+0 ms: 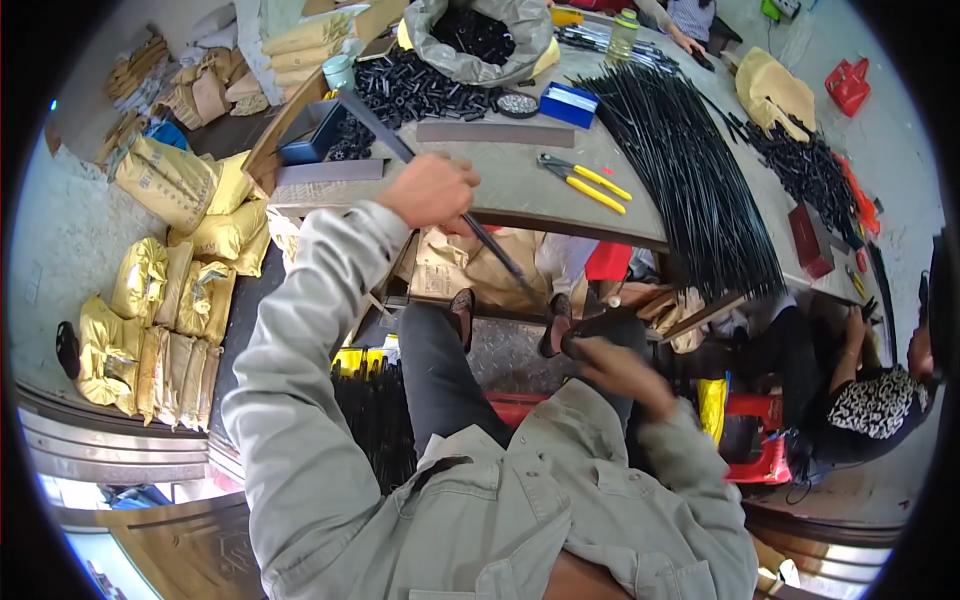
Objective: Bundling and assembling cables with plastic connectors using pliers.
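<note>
My left hand (432,190) is closed around a long dark rod (377,127) at the table's front edge. The rod slants from a thicker end over the table down to a thin end above my knees. Smeared by motion, my right hand (628,376) is over my right thigh, apart from the rod; its fingers do not show clearly. On the grey table (480,160) lie pliers with yellow handles (597,195), and right of them a big bundle of thin black rods (690,170). A pile of short black tubes (400,95) is farther back.
Behind the tubes stands a grey plastic-lined bag (455,68) of black parts. A blue box (569,106), a round dish (517,104) and a bottle (622,35) are on the table. Stacked sacks (170,190) line the left. A co-worker (870,400) sits at right.
</note>
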Motion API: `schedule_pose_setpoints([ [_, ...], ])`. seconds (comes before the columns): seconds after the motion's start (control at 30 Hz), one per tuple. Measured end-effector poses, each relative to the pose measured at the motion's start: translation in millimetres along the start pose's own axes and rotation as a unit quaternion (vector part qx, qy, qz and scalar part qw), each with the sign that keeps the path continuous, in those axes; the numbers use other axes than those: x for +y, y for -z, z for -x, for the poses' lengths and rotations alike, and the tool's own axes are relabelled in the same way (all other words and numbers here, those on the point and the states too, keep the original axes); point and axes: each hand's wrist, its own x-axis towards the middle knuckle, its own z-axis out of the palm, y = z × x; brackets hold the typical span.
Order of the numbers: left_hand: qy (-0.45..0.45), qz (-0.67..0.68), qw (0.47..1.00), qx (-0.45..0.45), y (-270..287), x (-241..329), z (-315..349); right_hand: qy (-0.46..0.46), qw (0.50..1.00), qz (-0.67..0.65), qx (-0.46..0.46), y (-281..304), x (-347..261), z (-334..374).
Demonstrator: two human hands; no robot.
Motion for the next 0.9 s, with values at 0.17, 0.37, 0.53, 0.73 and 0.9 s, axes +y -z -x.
schedule_pose_setpoints([
  [0.17, -0.177, 0.004, 0.960, -0.216, -33, 80, -62, -0.037, 0.960, -0.197, -0.198, -188, 105, -25],
  [0.37, -0.227, 0.113, 0.950, -0.182, -41, 131, -44, -0.120, 0.867, -0.419, -0.241, -142, 18, -38],
  [0.53, -0.210, 0.182, 0.922, -0.269, -32, 137, -70, -0.095, 0.802, -0.589, 0.029, -84, -13, -60],
  [0.73, -0.023, 0.222, 0.940, 0.257, -16, 159, 1, -0.009, 0.970, -0.242, 0.033, -75, -19, -45],
  [0.9, 0.372, 0.693, 0.533, 0.313, -15, 201, 6, 0.000, 0.953, -0.304, -0.012, -89, -31, -42],
])
